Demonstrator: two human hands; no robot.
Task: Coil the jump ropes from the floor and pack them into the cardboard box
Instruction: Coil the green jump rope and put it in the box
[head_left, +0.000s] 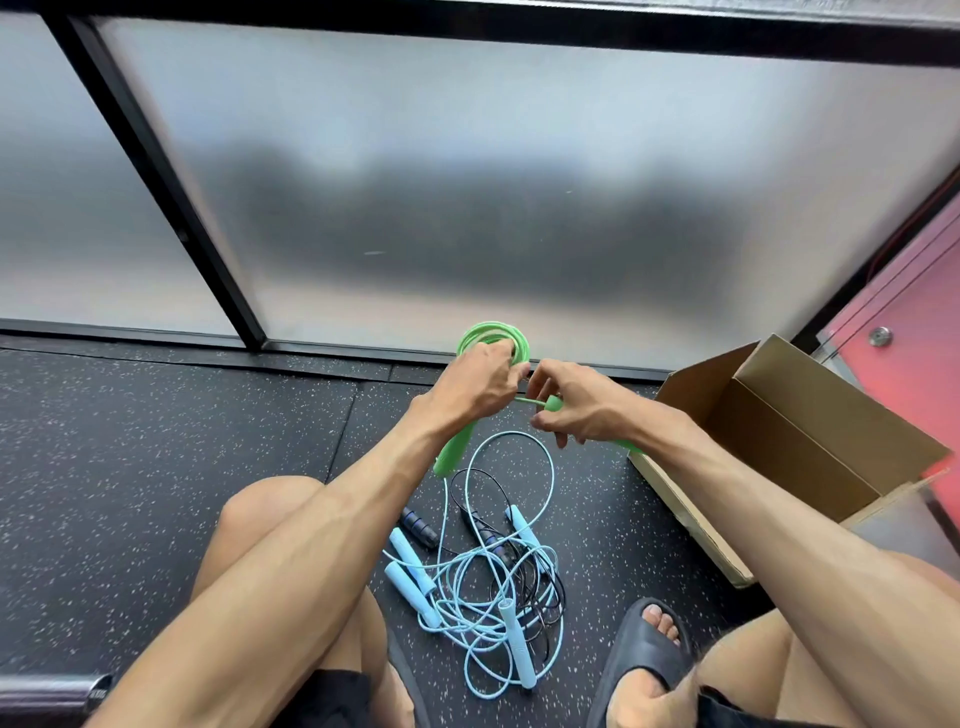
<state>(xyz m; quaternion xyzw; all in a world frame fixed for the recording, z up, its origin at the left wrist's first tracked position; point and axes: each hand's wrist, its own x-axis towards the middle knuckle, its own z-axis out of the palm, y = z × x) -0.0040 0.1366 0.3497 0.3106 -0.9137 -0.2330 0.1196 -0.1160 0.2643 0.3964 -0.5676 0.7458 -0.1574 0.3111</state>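
Green rope (485, 335): your left hand (480, 387) grips its coil; your right hand (576, 410) grips a handle (554, 402) just beside.
Box (810, 410): open, right of your right hand.

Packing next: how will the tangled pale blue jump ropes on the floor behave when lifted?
Probably floppy: the pale blue jump ropes lie in limp, loose loops. Likely to drag the black jump rope along, since their loops interlace. The round handles may roll.
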